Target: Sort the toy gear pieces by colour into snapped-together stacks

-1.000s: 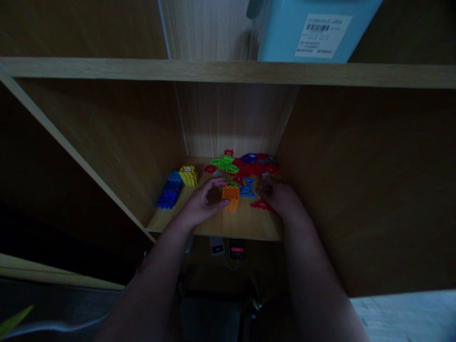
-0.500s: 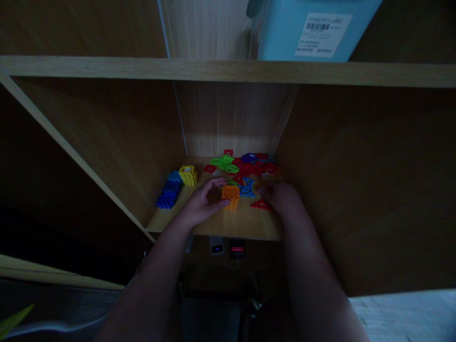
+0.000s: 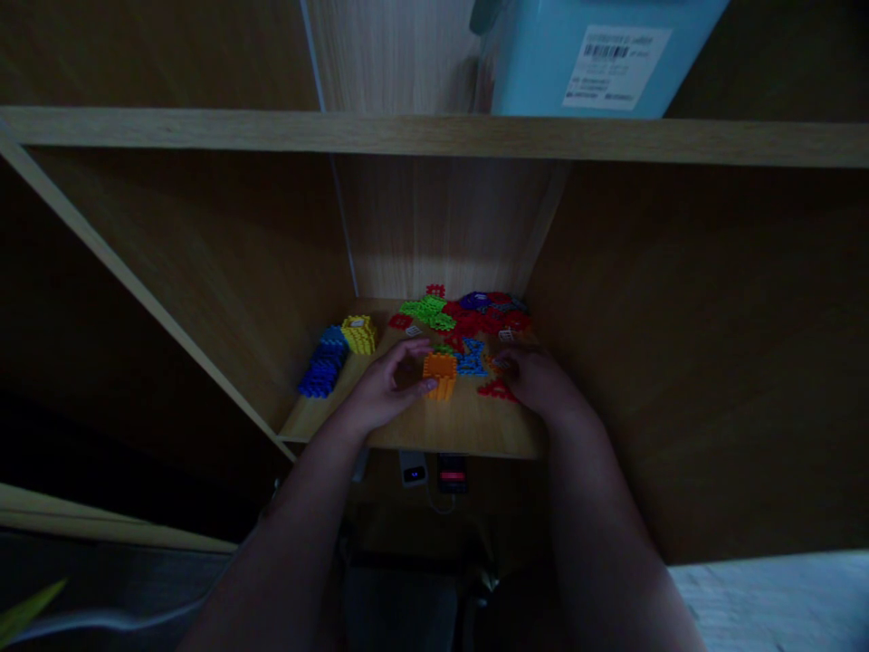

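Note:
A small stack of orange notched plastic tiles (image 3: 440,366) stands near the front of the shelf. My left hand (image 3: 386,385) curves round its left side, thumb against the front corner and fingers by the back edge. To the right, my right hand (image 3: 536,376) has its fingers curled together over an orange tile (image 3: 499,362), which is partly hidden. Just below those fingers lies a red triangular piece (image 3: 497,389). Blue pieces (image 3: 471,359) lie between the stack and my right hand.
Blue tiles (image 3: 323,369) and yellow tiles (image 3: 359,334) are stacked at the left. Green pieces (image 3: 429,311) and a red heap (image 3: 482,319) lie at the back. An upper shelf edge (image 3: 407,134) crosses above, with a light-blue box (image 3: 529,63) on it. Side walls enclose the compartment.
My right hand has shifted slightly and its fingers have curled a little, showing more of the orange tile. My left hand and the orange stack stay where they were.

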### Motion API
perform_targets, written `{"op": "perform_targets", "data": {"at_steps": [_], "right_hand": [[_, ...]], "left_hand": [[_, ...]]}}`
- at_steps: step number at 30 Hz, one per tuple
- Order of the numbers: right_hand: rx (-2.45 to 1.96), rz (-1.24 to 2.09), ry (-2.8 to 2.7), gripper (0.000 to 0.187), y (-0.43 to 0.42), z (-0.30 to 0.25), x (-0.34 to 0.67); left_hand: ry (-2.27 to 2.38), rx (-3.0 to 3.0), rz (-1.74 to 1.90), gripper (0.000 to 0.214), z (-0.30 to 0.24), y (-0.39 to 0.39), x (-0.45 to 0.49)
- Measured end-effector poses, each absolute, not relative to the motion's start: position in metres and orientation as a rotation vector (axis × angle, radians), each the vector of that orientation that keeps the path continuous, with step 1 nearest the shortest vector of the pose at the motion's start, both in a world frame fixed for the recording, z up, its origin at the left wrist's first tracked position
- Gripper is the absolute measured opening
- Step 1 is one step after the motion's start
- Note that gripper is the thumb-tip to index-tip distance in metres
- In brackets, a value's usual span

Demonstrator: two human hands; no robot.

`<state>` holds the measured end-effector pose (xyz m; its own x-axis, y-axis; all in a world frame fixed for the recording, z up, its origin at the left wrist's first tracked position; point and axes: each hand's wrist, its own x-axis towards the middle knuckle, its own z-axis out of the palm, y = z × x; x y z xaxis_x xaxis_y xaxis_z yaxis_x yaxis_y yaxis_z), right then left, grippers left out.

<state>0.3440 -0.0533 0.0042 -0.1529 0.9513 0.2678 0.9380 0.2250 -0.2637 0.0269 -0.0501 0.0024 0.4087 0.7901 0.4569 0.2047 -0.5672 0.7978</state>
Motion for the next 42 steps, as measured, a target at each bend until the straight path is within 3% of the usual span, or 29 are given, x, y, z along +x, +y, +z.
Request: {"op": "perform_targets", "data": {"at_steps": [11, 19, 29, 42], "right_hand": [[-1.853, 0.142, -2.035, 0.021, -0.059, 0.010, 0.343], [-1.703, 0.066, -1.749, 0.043, -0.064, 0.013, 0.337], [-1.139, 0.351, -1.706, 0.042, -0.075, 0.031, 0.294], [-1.025, 0.447, -1.840, 0.034, -0.077, 0.030, 0.277]], "left_hand": [[0.829, 2.005, 1.152, 0.061, 0.002, -0.050, 0.027], [0.814, 1.992, 1.147, 0.062, -0.001, -0.049, 0.028], [0.776, 1.991, 1.165, 0.065, -0.003, -0.047, 0.028], [0.770, 1.984, 1.164, 0.066, -0.005, -0.046, 0.028]]}}
